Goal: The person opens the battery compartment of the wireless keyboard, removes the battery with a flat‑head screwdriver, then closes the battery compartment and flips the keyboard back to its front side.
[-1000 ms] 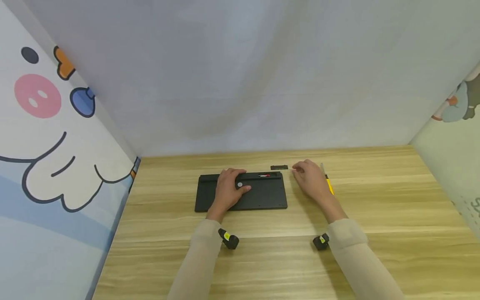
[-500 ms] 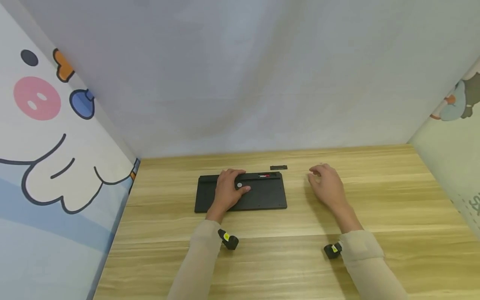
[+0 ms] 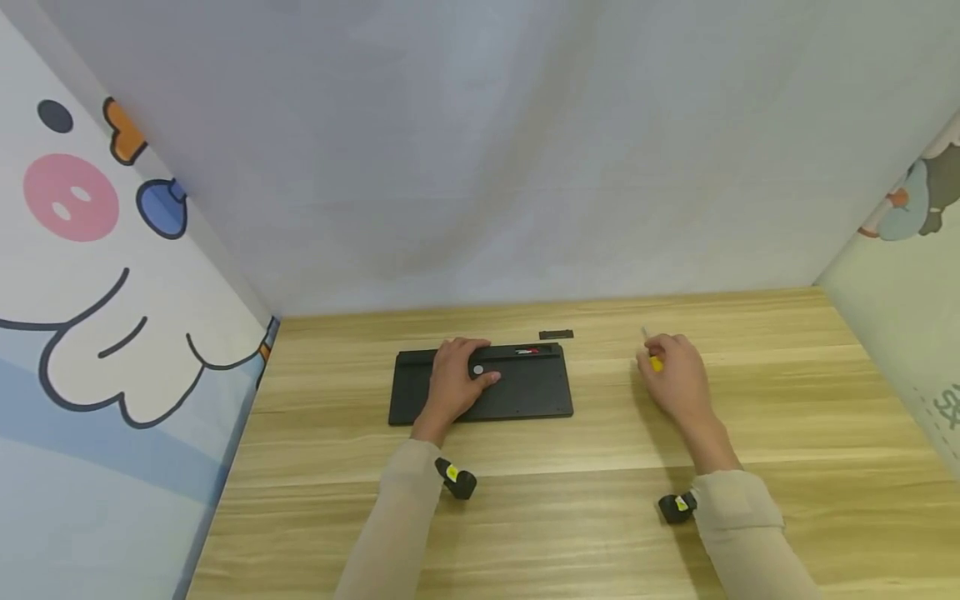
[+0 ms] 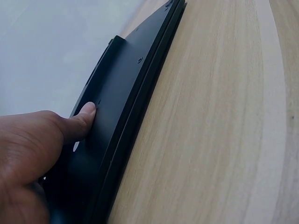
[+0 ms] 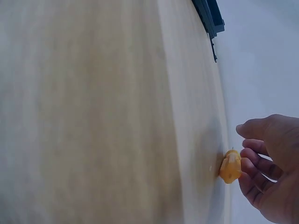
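Observation:
A black keyboard [image 3: 528, 392] lies underside up on the wooden table, its small battery compartment [image 3: 531, 351] uncovered at the far right, with something red and silvery inside. My left hand [image 3: 452, 379] holds it near the middle, thumb flat on the underside [image 4: 126, 70] and fingers over the far ridge. To the right, my right hand [image 3: 681, 377] hovers at a yellow-handled screwdriver [image 3: 657, 364]. In the right wrist view the fingers hang loosely beside the yellow handle end [image 5: 230, 168], with the thumb apart. The hand covers much of the handle.
A small black battery cover [image 3: 556, 335] lies just beyond the keyboard's far right corner. Behind the table [image 3: 570, 517] rises a pale grey wall [image 3: 525, 167]; printed panels stand at left and right. Each wrist carries a small black camera.
My right hand has moved right and slightly toward me, from beside the battery cover to the screwdriver. The left hand and the keyboard have stayed put.

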